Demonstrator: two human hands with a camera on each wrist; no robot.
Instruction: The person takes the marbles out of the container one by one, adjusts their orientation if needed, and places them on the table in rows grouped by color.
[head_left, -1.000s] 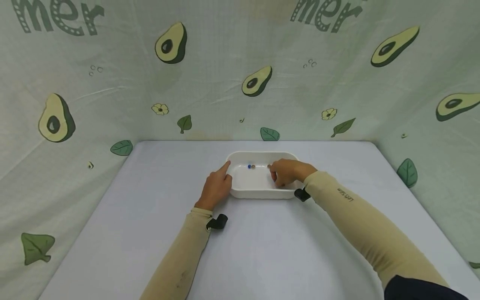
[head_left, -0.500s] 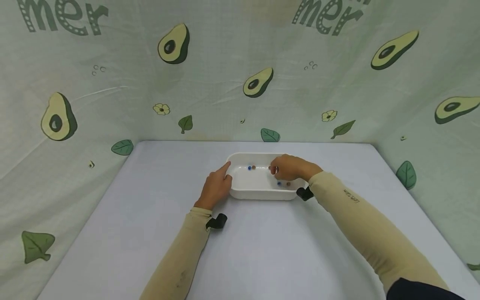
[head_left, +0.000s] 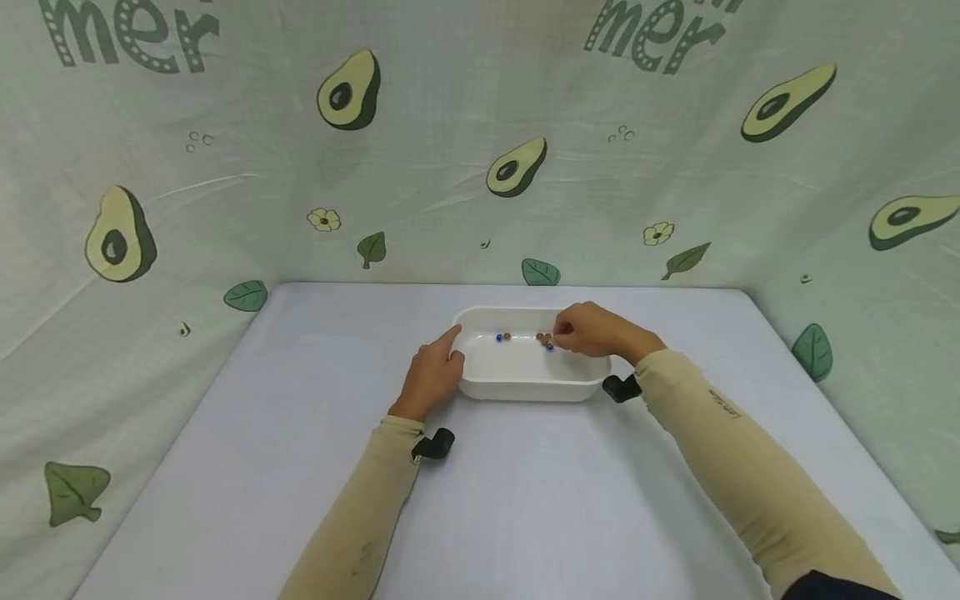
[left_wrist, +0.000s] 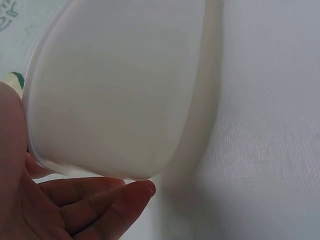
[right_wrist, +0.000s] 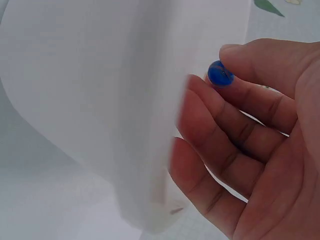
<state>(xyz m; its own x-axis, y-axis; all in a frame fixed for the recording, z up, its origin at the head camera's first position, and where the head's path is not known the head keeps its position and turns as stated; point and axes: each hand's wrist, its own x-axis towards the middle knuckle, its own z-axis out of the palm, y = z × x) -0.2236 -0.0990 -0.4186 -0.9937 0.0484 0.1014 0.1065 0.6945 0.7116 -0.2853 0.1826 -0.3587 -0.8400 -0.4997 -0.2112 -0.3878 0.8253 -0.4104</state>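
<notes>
A white tray [head_left: 517, 390] holds several small marbles. A blue marble [head_left: 498, 337] and a brown marble [head_left: 507, 337] sit side by side toward its left. A cluster of brown marbles [head_left: 539, 337] and a blue marble [head_left: 550, 347] lies right of centre, by my right fingertips. My right hand [head_left: 596, 329] is over the tray's right part. In the right wrist view, its thumb and index finger pinch a blue marble [right_wrist: 220, 74]. My left hand [head_left: 432, 375] grips the tray's left end, index finger along the rim, other fingers against the outer wall in the left wrist view.
The tray stands on a white-covered table [head_left: 517, 492]. Behind it hangs a pale green cloth [head_left: 435, 167] printed with avocados and leaves. Black wrist cameras [head_left: 433, 444] sit on both forearms, the right one close to the tray's near right corner.
My right hand has drawn back rightward, uncovering the marbles right of centre. Marbles seen near the tray's front right have left that spot. The left hand keeps its place.
</notes>
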